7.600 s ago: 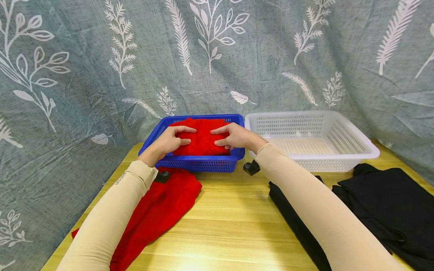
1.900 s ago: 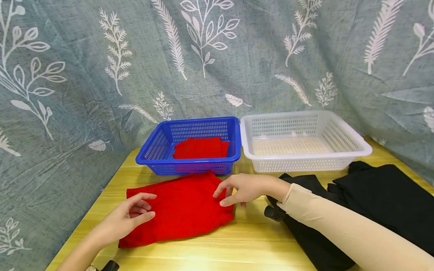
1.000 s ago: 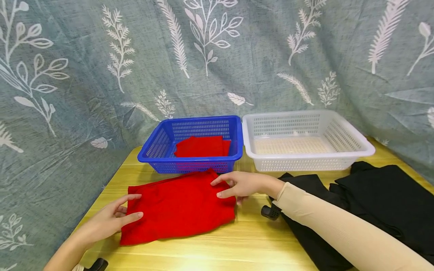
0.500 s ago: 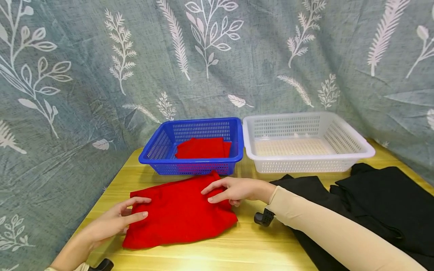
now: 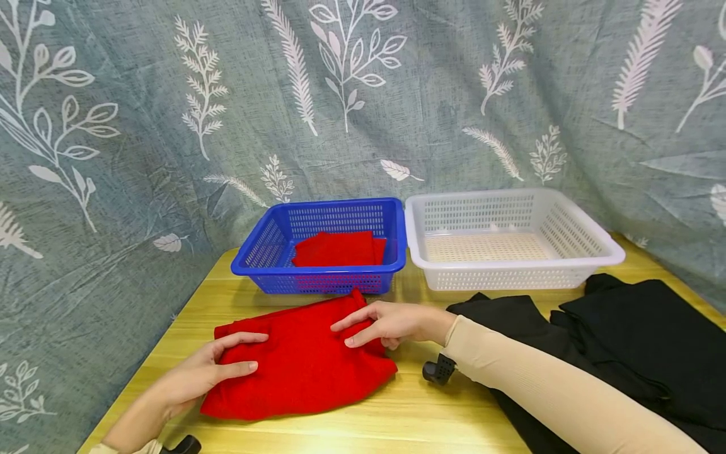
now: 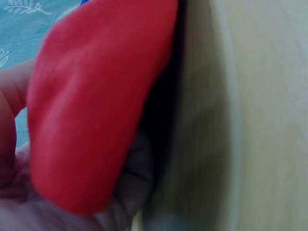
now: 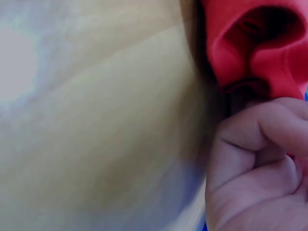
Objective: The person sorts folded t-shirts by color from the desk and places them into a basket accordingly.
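A folded red garment (image 5: 306, 366) lies on the wooden table in front of the blue basket (image 5: 319, 270). At its left end, my left hand (image 5: 201, 377) grips the fold, with thumb and index finger on top and the other fingers beneath. The left wrist view shows the rounded red fold (image 6: 91, 110) resting in the palm. My right hand (image 5: 391, 323) holds the other end, thumb and index finger over the cloth, remaining fingers curled under. Looped layers of the red garment (image 7: 269, 72) show beside those curled fingers in the right wrist view.
Inside the blue basket lies folded red cloth (image 5: 340, 248). A white basket (image 5: 516, 263) stands right beside it. Black garments (image 5: 641, 340) spread over the table's right side, partly under my right forearm. A patterned curtain (image 5: 363, 151) hangs behind the table (image 5: 397, 416).
Both hands have left the red cloth in the blue basket. The other red garment has moved from the left to the front middle, folded; lately my hands took its ends and drew slightly inward.
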A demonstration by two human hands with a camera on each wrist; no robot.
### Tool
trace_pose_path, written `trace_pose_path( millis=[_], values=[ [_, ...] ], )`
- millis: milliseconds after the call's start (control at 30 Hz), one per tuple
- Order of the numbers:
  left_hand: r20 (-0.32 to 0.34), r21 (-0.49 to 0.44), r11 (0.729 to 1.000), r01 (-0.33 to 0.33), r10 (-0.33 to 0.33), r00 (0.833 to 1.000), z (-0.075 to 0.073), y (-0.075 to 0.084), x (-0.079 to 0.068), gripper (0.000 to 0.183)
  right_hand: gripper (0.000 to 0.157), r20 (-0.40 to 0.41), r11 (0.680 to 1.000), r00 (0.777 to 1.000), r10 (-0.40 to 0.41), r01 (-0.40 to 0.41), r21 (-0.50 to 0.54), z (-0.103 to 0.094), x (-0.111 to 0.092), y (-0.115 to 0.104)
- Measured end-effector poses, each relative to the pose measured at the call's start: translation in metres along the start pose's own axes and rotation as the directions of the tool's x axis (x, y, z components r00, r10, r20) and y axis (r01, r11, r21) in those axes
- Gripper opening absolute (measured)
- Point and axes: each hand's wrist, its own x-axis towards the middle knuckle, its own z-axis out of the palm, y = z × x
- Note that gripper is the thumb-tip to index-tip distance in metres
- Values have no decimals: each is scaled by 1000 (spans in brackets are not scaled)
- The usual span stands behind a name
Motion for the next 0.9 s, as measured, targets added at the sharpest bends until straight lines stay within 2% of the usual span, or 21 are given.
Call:
trace_pose_path(
  millis=[167,500,667,900],
  values=[
    [-1,-13,1000,-6,6,1000,1,-3,3,61,43,-28,1000,1000,14,-13,10,2,2,1],
    [-108,48,999,-1,6,994,5,-7,5,62,46,-82,1000,997,14,-15,-2,0,1,3],
    [-116,27,999,-25,28,993,3,-1,1,64,49,-86,1000,996,-2,1,-20,-1,-1,0],
    [-111,-27,999,-25,22,994,0,11,-3,62,51,-100,1000,995,-15,13,-26,-5,-10,-6]
  ],
)
